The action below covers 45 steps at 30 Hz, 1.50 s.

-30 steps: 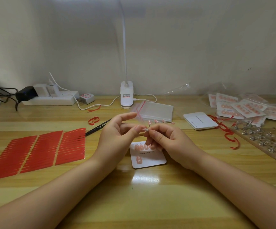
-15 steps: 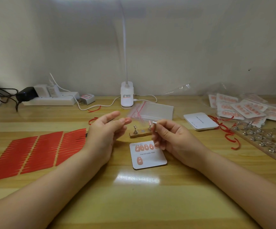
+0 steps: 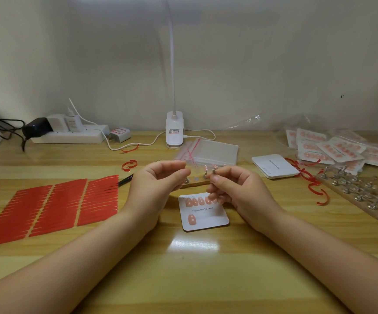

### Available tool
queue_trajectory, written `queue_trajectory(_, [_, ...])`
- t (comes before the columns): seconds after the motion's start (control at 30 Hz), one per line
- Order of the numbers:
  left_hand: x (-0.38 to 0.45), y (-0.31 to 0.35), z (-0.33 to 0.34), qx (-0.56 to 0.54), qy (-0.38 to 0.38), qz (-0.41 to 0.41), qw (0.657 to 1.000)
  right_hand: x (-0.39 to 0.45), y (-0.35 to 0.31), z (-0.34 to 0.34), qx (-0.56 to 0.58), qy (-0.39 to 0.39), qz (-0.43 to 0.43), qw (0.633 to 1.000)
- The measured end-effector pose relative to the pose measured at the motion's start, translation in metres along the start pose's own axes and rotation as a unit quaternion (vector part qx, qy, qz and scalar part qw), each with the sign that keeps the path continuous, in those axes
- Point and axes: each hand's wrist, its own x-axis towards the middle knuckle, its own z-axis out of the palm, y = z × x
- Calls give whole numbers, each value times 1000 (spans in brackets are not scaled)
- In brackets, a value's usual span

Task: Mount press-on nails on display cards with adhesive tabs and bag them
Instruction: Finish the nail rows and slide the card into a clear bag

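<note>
A second ago my two hands were together over the card (image 3: 206,215), working a nail off its little metal stand; now they have come apart. My right hand (image 3: 235,189) pinches the stand (image 3: 213,171) between thumb and forefinger, and my left hand (image 3: 158,184) has thumb and forefinger closed together at the tip, though I cannot tell whether the nail is between them, too small to make out. I judge the nail is freed and the next step is getting it onto the card, which lies flat just below my hands with a full top row of nails and one in the lower row. The small wooden block (image 3: 195,181) sits right behind my fingers, so I'd keep clear of its remaining stands. Open tabletop lies toward me; red tabs (image 3: 54,207) crowd the left, the long rack (image 3: 355,191) the right.
</note>
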Motion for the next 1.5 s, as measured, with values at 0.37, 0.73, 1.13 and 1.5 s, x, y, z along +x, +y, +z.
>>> queue_trajectory(0.37, [3,-2,-6,38,22,25,999,2,-18,-1,-182,40,-77,979])
queue_trajectory(0.73, [4,-5,-6,51,29,44,997,30,-5,27,-450,82,-80,885])
queue_trajectory(1.13, [5,-8,-5,98,28,51,993,34,3,23,-560,50,-76,823])
queue_trajectory(1.5, [2,-8,-6,123,21,91,988,24,-7,20,-496,78,-123,856])
